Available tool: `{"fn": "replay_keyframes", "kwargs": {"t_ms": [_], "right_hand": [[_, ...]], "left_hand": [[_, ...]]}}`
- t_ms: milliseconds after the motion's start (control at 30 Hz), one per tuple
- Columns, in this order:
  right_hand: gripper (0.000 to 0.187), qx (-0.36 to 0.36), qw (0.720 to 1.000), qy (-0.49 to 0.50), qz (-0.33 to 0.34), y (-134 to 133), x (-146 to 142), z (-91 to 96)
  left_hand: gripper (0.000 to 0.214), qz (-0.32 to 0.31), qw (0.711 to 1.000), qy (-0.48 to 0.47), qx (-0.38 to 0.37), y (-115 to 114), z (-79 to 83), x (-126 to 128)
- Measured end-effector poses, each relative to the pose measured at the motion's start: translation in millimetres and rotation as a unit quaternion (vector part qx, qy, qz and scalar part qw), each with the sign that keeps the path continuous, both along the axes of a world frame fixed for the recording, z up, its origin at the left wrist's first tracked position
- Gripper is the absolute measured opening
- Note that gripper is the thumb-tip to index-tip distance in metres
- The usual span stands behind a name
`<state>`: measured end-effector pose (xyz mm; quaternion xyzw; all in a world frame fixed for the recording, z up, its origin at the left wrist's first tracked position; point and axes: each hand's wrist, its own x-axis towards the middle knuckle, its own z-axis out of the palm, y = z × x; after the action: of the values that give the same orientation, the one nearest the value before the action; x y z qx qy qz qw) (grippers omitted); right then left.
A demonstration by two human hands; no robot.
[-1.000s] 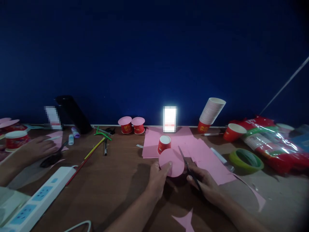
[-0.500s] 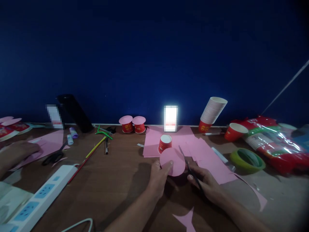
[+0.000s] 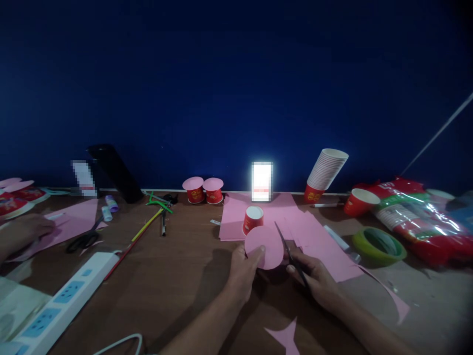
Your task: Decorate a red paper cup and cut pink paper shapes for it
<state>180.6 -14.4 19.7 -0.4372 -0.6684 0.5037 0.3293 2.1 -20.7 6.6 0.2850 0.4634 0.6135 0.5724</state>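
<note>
My left hand (image 3: pixel 244 271) pinches a round pink paper disc (image 3: pixel 268 246), its thumb lying across the face. In my right hand (image 3: pixel 310 273) are dark scissors (image 3: pixel 286 244), gripped by the handles with the blades pointing up beside the disc's right edge. Just behind the disc, an upturned red paper cup (image 3: pixel 253 222) with a white base stands on pink paper sheets (image 3: pixel 236 207). A cut pink scrap (image 3: pixel 284 336) lies on the table below my hands.
Two red cups topped with pink discs (image 3: pixel 203 190) stand at the back. Right: a leaning cup stack (image 3: pixel 327 170), green tape roll (image 3: pixel 379 245) and shiny red package (image 3: pixel 424 222). Left: a power strip (image 3: pixel 68 296), black scissors (image 3: pixel 84 240) and another person's hand (image 3: pixel 27 234).
My hands, the disc and the scissors have barely moved; the blades tilt very slightly differently. At the left, the other person's hand has shifted a little to the left.
</note>
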Motion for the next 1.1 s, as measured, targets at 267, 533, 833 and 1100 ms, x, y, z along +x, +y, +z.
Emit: {"fn": "replay_keyframes", "kwargs": {"t_ms": [267,533,833,1100], "right_hand": [[0.043,-0.01,0.999,0.028,-0.024,0,0,-2.9],[0.034,0.007,0.999,0.039,-0.023,-1,-4,5.4],[0.025,0.064,0.996,-0.033,-0.046,-1,-1,-4.6],[0.018,0.079,0.995,-0.048,-0.029,-2,2,9.8]], "left_hand": [[0.037,-0.004,1.0,-0.008,-0.005,1,1.8,0],[0.036,-0.002,1.0,-0.008,0.01,1,-1.6,0],[0.037,0.017,1.0,-0.013,-0.018,0,1.6,0],[0.033,0.044,0.998,-0.03,-0.021,2,0.3,0]]}}
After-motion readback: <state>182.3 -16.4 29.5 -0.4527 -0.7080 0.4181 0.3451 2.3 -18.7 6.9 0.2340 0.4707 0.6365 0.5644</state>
